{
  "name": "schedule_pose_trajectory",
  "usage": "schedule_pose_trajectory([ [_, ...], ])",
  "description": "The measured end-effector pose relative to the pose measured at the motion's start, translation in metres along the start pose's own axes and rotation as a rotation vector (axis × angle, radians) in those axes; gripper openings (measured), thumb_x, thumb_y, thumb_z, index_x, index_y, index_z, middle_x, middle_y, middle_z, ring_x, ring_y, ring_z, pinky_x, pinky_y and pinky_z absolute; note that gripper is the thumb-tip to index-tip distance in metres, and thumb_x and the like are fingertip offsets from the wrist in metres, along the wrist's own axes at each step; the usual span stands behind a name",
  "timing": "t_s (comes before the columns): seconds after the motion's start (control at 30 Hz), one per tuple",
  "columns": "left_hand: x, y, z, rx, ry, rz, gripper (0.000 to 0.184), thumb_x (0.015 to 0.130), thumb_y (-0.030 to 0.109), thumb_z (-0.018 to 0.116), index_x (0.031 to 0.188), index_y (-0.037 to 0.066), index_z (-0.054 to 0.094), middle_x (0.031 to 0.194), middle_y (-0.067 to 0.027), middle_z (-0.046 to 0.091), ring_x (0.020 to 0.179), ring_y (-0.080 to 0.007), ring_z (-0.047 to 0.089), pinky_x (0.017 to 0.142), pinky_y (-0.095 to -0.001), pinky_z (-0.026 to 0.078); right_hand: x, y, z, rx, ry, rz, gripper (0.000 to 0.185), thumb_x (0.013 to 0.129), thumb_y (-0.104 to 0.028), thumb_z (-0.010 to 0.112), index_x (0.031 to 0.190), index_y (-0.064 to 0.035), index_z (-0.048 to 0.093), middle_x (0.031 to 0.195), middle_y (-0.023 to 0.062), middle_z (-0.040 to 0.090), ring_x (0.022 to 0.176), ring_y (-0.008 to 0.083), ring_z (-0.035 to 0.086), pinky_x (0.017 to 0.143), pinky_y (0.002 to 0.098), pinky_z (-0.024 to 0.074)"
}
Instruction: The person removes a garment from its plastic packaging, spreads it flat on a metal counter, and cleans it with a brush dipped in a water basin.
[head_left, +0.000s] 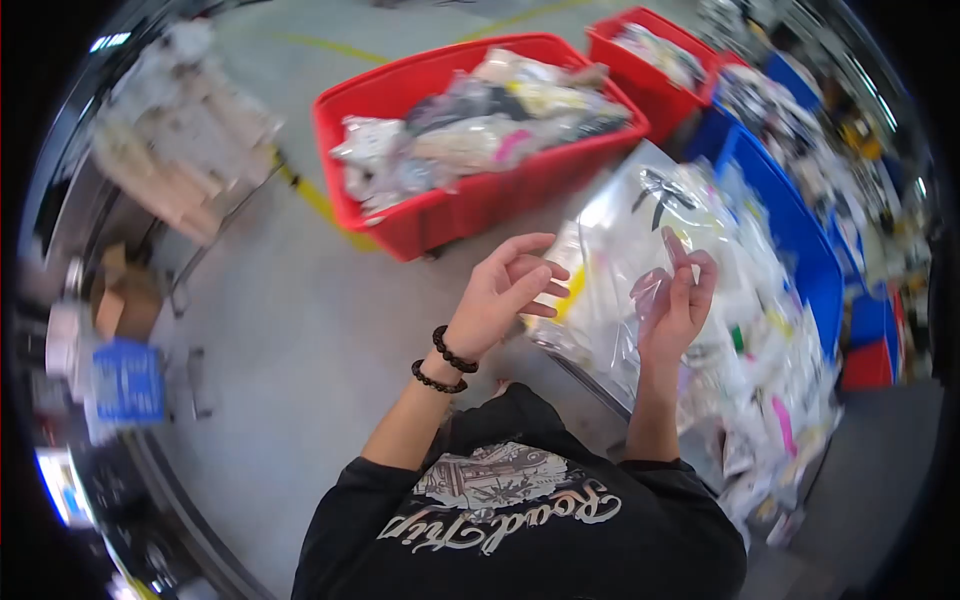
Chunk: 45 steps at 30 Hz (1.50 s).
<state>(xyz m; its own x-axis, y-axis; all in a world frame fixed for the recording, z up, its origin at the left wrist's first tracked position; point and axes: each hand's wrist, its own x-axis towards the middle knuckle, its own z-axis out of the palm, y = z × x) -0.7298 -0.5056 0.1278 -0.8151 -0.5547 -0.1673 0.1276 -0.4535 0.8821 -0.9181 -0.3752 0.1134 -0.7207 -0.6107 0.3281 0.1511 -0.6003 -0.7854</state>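
We are holding our two hands well apart from each other, over the left edge of the bench. Our left hand is hanging beside the clear bag, and its fingers are curving loosely, with gaps between them. We are wearing two dark bracelets on this wrist. Our right hand is standing in front of the same bag, with its fingers bent and its thumb raised; we are not able to tell if it is pinching the film.

The bag is lying at the left edge of the bench, on the side of the heap, and it is showing a black bow near its top. The heap of bagged things is covering the bench toward its right edge, and a pink strip is showing among them. Along the far right edge, a blue bin is standing close to the heap.

On the floor, beyond the far left corner of the bench, a red bin is holding many bags.
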Motion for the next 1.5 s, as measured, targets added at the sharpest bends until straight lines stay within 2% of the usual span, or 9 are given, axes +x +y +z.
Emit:
schedule_pose_trajectory([
  [0.3,-0.148,0.034,-0.203,-0.081,0.468,0.027,0.056,0.095,0.027,0.067,0.142,0.007,0.044,0.111,-0.0122,0.065,0.1,-0.0225,0.066,0.076,-0.0332,0.058,-0.057,0.123,0.258,0.283,-0.511,0.16,0.017,0.104,-0.017,0.051,0.119,-0.0101,0.048,0.135,0.0185,0.058,0.061,0.0165,0.057,0.053,0.0238,0.0475],
  [0.47,-0.232,0.04,-0.311,-0.687,0.059,0.076,0.041,0.097,0.023,0.063,0.136,0.011,0.054,0.11,-0.006,0.068,0.09,-0.0141,0.065,0.079,-0.0315,0.054,-0.121,0.17,0.412,0.452,-0.603,0.149,0.016,0.104,-0.014,0.052,0.118,-0.0087,0.05,0.12,0.0128,0.063,0.069,0.0146,0.058,0.056,0.0232,0.0474],
  [0.73,-0.363,0.111,-0.444,-0.466,0.61,0.435,0.017,0.097,0.012,0.062,0.114,0.007,0.061,0.101,-0.0048,0.068,0.082,-0.0122,0.063,0.074,-0.0251,0.053,-0.187,0.251,0.481,0.203,-0.364,0.588,0.035,0.097,-0.005,0.057,0.131,-0.0047,0.048,0.13,0.0166,0.057,0.088,0.0223,0.062,0.075,0.0322,0.0535],
  [0.87,-0.426,0.153,-0.489,0.084,0.897,0.548,0.017,0.094,0.014,0.063,0.109,0.006,0.066,0.09,-0.0048,0.07,0.071,-0.0146,0.063,0.067,-0.0262,0.051,-0.219,0.331,0.516,-0.514,-0.235,0.081,0.054,0.09,-0.004,0.065,0.139,-0.0025,0.045,0.136,0.0166,0.053,0.112,0.0273,0.057,0.092,0.0378,0.0498],
  [0.93,-0.446,0.168,-0.508,0.336,0.939,0.503,0.015,0.093,0.012,0.064,0.107,0.006,0.067,0.088,-0.0046,0.071,0.069,-0.0151,0.062,0.066,-0.0266,0.05,-0.226,0.313,0.569,-0.447,-0.592,0.142,0.069,0.081,-0.007,0.073,0.144,-0.0024,0.043,0.139,0.0182,0.049,0.127,0.0312,0.047,0.103,0.0415,0.0438],
  [1.03,-0.481,0.194,-0.553,1.07,0.952,0.266,0.012,0.089,0.008,0.066,0.1,0.006,0.07,0.083,-0.0039,0.072,0.063,-0.0167,0.06,0.061,-0.0279,0.047,-0.26,0.328,0.681,-0.408,-1.165,-0.315,0.066,0.079,-0.012,0.077,0.138,-0.003,0.049,0.137,0.0154,0.052,0.126,0.0327,0.049,0.103,0.0409,0.044],
  [1.1,-0.489,0.204,-0.577,1.204,1.01,0.223,0.012,0.083,0.014,0.07,0.093,0.009,0.073,0.079,-0.0051,0.071,0.062,-0.0225,0.059,0.06,-0.032,0.047,-0.276,0.358,0.73,-0.321,-1.359,-0.44,0.053,0.076,-0.017,0.079,0.125,-0.0064,0.061,0.121,0.0089,0.063,0.115,0.0287,0.056,0.098,0.0386,0.0454],
  [1.37,-0.568,0.243,-0.693,1.207,1.164,-0.345,0.021,0.084,0.029,0.068,0.099,0.016,0.075,0.076,-0.0025,0.07,0.067,-0.0259,0.063,0.062,-0.0349,0.049,-0.297,0.49,0.864,-0.209,-1.801,0.139,0.019,0.078,-0.017,0.077,0.097,-0.0132,0.073,0.085,-0.0012,0.068,0.077,0.018,0.061,0.076,0.033,0.0469],
  [1.5,-0.574,0.27,-0.752,1.213,1.23,-0.236,0.017,0.084,0.025,0.07,0.095,0.014,0.075,0.074,-0.0029,0.07,0.065,-0.0228,0.063,0.06,-0.0332,0.048,-0.291,0.526,0.939,-0.168,-1.857,-0.253,0.017,0.079,-0.015,0.076,0.096,-0.0132,0.073,0.084,-0.0001,0.068,0.071,0.0173,0.059,0.068,0.0309,0.0464],
])
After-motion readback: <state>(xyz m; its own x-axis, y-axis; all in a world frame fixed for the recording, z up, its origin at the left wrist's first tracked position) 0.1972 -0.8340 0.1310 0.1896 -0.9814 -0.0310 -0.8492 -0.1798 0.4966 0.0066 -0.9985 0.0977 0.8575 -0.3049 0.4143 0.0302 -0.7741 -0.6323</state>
